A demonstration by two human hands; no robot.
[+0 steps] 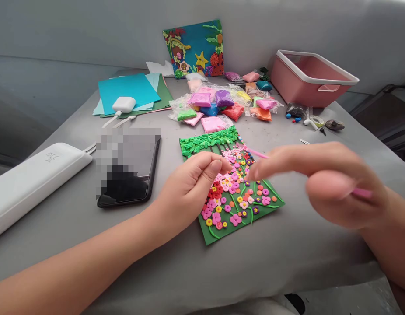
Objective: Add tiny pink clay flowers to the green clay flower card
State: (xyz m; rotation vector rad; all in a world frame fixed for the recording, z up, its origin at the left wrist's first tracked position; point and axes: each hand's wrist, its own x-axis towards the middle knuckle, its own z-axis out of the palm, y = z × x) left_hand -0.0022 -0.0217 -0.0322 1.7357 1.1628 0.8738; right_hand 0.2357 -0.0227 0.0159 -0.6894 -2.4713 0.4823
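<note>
A green card picture [211,236] lies on the table, covered with small clay flowers in pink, red, yellow and purple, green stems, and a leafy green band along its top. Over its left part is my left hand [196,177], closed, thumb pressed to the curled fingers; whatever may be in the pinch is hidden. My right hand [340,183], slightly blurred, is raised above the right side of the picture. Its fingers are wrapped round a thin pink clay modelling tool [257,153], whose other end shows by the palm. The right fingertips are close to my left fingers.
Behind the picture lie several bags of coloured clay [209,103] and an upright sea-scene clay picture [192,50]. A pink basket [297,81] stands at the back right. Leftward are a phone [130,175], a power bank [41,179], an earbud case [123,104] and coloured sheets [130,89].
</note>
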